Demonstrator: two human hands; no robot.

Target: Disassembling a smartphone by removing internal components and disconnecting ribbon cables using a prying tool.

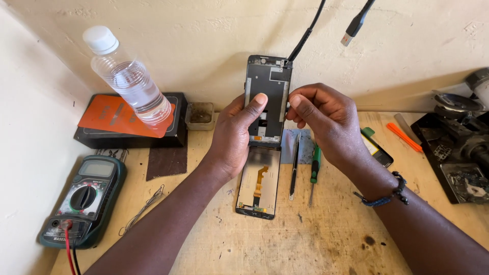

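Observation:
My left hand [232,135] holds a dark phone frame [268,81] upright above the wooden bench, thumb pressed on its inner face. My right hand [326,119] pinches the frame's right edge with its fingertips. Below the frame a detached phone screen [259,183] lies flat on the bench, back side up, with an orange flex cable showing. A black cable [305,33] runs from the frame's top right corner upward.
A clear plastic bottle [130,79] stands on an orange-topped black box [127,122] at left. A green multimeter [84,201] lies near the left edge. Tweezers [294,168] and a green screwdriver [314,173] lie beside the screen. Another phone [377,150], an orange tool [405,137] and a microscope base [458,147] are at right.

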